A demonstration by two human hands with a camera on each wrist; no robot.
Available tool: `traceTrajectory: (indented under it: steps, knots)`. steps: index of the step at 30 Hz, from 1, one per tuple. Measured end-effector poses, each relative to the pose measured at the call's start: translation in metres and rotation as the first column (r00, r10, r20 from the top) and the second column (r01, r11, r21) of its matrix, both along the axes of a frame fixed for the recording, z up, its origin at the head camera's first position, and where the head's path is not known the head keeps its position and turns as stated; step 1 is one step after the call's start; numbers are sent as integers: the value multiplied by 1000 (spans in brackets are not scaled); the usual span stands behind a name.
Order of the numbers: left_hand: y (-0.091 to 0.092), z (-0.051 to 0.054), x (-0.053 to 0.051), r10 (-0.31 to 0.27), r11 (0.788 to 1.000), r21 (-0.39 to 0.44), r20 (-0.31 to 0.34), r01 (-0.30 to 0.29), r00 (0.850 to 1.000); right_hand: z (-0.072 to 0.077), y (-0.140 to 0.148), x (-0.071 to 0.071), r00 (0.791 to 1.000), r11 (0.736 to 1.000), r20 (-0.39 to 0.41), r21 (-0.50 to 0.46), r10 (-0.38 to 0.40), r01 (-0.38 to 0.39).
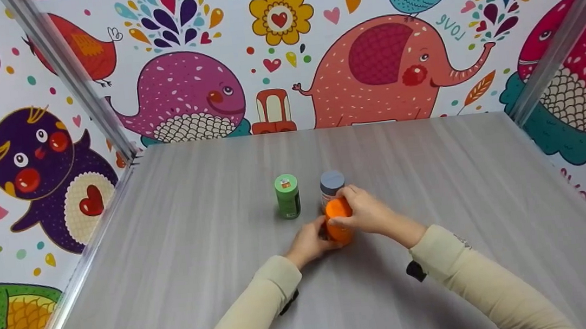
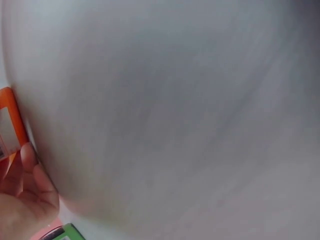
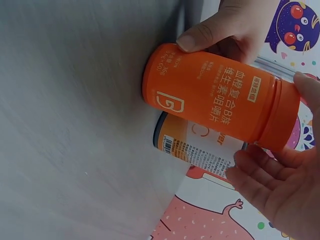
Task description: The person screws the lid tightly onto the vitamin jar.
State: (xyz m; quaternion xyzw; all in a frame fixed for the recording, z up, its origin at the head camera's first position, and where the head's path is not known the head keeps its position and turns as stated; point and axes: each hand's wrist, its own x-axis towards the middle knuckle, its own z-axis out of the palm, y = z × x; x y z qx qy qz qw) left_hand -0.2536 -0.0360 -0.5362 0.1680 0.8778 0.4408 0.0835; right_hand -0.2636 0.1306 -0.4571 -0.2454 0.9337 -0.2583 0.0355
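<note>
An orange bottle (image 1: 340, 233) with white Chinese lettering stands on the table, its orange cap (image 3: 283, 117) in place. My left hand (image 1: 310, 243) holds it low down, the thumb lying against the side near its base. Around the cap, my right hand (image 1: 367, 210) grips with thumb and fingers from the right. Just behind is a bottle with a grey lid (image 1: 332, 180), partly hidden by the orange one. A green bottle (image 1: 288, 197) stands upright to the left, apart from both hands. In the left wrist view, only part of the orange bottle (image 2: 17, 122) shows.
The grey wood-grain table (image 1: 194, 213) extends around the bottles. Metal posts (image 1: 74, 78) rise at its back corners, and walls printed with cartoon animals enclose the back and sides.
</note>
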Motion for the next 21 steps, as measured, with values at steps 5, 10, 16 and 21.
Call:
traceTrajectory:
  steps: [5, 10, 16, 21]
  knots:
    - [0, -1, 0, -5, 1000, -12, -12, 5, 1000, 3, 12, -2, 982, 980, -5, -59, 190, -190]
    - [0, 0, 0, -8, 1000, 9, 15, 8, 1000, 11, 23, -6, 925, 924, 35, -70, 378, -375]
    - [0, 1, 0, -10, 1000, 21, 8, 9, 1000, 13, 27, -11, 896, 895, 3, -40, 444, -444]
    - [-1, 1, -1, -12, 1000, 18, -7, 12, 1000, 11, 27, -13, 904, 903, 0, -41, 427, -427]
